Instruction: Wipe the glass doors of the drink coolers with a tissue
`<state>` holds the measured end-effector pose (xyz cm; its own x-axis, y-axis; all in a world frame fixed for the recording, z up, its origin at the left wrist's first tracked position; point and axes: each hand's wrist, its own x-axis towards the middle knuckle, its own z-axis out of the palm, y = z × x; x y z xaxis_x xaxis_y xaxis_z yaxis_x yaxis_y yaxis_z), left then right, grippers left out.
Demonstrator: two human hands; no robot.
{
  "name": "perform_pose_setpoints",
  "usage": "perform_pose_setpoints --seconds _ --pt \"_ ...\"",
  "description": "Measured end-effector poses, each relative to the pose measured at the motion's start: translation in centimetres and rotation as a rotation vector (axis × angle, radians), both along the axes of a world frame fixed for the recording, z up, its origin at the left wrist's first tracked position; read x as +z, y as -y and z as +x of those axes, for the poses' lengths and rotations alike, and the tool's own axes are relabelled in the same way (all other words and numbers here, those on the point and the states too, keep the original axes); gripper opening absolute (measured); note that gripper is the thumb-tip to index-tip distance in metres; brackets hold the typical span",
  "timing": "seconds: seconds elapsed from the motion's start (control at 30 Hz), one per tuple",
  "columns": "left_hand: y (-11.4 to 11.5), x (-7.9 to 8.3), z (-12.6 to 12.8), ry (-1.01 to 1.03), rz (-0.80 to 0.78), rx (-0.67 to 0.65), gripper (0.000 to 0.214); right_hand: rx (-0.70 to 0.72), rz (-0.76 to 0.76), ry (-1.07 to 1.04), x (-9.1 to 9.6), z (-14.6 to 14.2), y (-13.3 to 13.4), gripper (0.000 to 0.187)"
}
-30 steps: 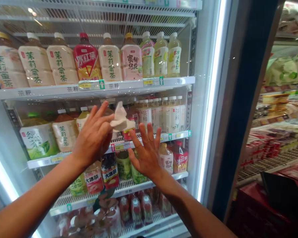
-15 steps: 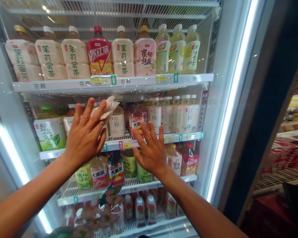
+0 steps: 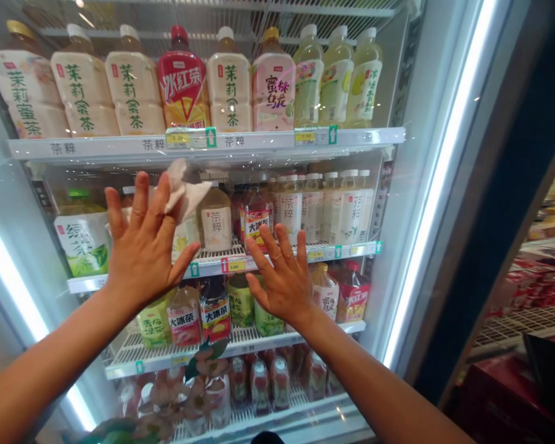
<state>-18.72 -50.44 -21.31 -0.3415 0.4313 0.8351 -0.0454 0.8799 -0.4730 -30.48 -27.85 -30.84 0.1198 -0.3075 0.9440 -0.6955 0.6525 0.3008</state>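
Note:
My left hand (image 3: 144, 237) lies against the fridge's glass door with its fingers spread. Beneath it is a crumpled white tissue (image 3: 187, 196), held between the palm side and the glass; part sticks out past the index finger. To the right, my right hand (image 3: 282, 277) rests on the same glass, fingers apart and nothing in it. Behind the door, a green tea bottle (image 3: 87, 237) shows left of my left hand, and a red-labelled iced tea bottle (image 3: 258, 216) stands behind my right fingertips.
Several large tea bottles (image 3: 180, 86) line the upper shelf (image 3: 134, 147). Smaller bottles (image 3: 261, 385) fill the bottom level. A bright light strip (image 3: 437, 185) runs down the right side, beside a dark door frame (image 3: 504, 160). Stocked racks (image 3: 513, 308) stand at the far right.
My left hand has slid left and slightly up across the glass with the tissue, its thumb now spread wider. My right hand stays in nearly the same place. The view has shifted slightly.

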Motion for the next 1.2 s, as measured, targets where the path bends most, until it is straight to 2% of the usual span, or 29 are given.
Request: perform_pose_setpoints --seconds 0.03,0.07,0.1,0.17,0.23,0.27,0.3,0.33,0.37,0.5,0.57,0.63,0.73,0.8,0.83,0.9,1.0,1.03,1.07,1.1,1.13,1.2 --pt "-0.1 -0.1 -0.1 -0.004 0.028 -0.004 0.081 -0.006 0.001 0.006 0.0 0.0 0.0 0.077" --pt "-0.3 -1.0 -0.2 0.003 0.037 -0.008 0.083 -0.01 0.003 0.011 0.0 0.0 0.0 0.076" --pt "-0.4 -2.6 -0.1 0.02 0.027 -0.01 0.083 -0.011 0.006 0.014 0.0 0.0 0.0 0.076" --pt "-0.5 -7.0 0.4 0.086 -0.052 -0.017 0.078 -0.005 0.009 0.014 -0.1 0.0 0.0 0.075" --pt "-0.3 -11.0 1.1 0.213 -0.228 -0.045 0.064 0.001 0.012 0.013 -0.1 0.0 0.0 0.074" --pt "-0.1 -12.2 1.4 0.263 -0.302 -0.07 0.056 0.001 0.014 0.017 -0.1 0.0 0.0 0.075" --pt "0.1 -12.7 1.7 0.289 -0.342 -0.086 0.05 0.001 0.015 0.022 -0.1 0.1 0.0 0.075" --pt "0.3 -12.3 1.8 0.296 -0.354 -0.093 0.046 0.001 0.016 0.027 -0.1 0.1 0.0 0.076" --pt "0.4 -11.3 1.8 0.274 -0.33 -0.088 0.046 0.0 0.016 0.033 -0.1 0.1 0.0 0.078" --pt "0.4 -5.1 1.0 0.09 -0.112 -0.033 0.068 -0.007 0.024 0.05 -0.2 0.1 0.0 0.08" --pt "0.0 -4.1 0.5 0.034 -0.053 -0.023 0.076 -0.004 0.029 0.057 -0.2 0.1 -0.1 0.078" --pt "-0.3 -5.5 0.3 0.036 -0.051 -0.022 0.073 0.008 0.027 0.055 0.0 0.0 -0.1 0.078" --pt "-0.6 -9.9 0.6 0.116 -0.117 -0.034 0.056 0.026 0.02 0.044 0.3 0.2 -0.1 0.077" --pt "-0.6 -11.6 1.0 0.191 -0.204 -0.055 0.046 0.029 0.005 0.05 0.0 0.4 0.0 0.075" --pt "-0.6 -11.7 1.2 0.223 -0.245 -0.063 0.044 0.029 -0.003 0.061 -0.5 0.6 0.1 0.075" --pt "-0.5 -10.1 1.4 0.225 -0.249 -0.058 0.045 0.032 -0.01 0.091 -2.2 1.0 0.3 0.074" --pt "-0.6 -6.4 1.2 0.091 -0.058 -0.006 0.057 0.035 -0.013 0.122 -6.5 1.5 0.9 0.073" --pt "-0.7 -6.0 1.0 0.047 0.003 0.004 0.06 0.029 -0.025 0.132 -8.1 1.6 1.0 0.071" --pt "-0.7 -6.2 0.8 0.023 0.035 0.005 0.06 0.018 -0.045 0.143 -9.7 1.7 1.2 0.067" --pt "-0.8 -7.1 0.7 0.023 0.033 -0.001 0.058 0.006 -0.063 0.154 -11.1 1.8 1.4 0.062" --pt "-0.9 -8.8 0.5 0.038 0.01 -0.014 0.053 -0.006 -0.076 0.161 -12.4 1.8 1.6 0.057" --pt "-0.9 -13.2 0.5 0.118 -0.094 -0.044 0.039 -0.023 -0.086 0.168 -14.2 1.8 1.8 0.05"
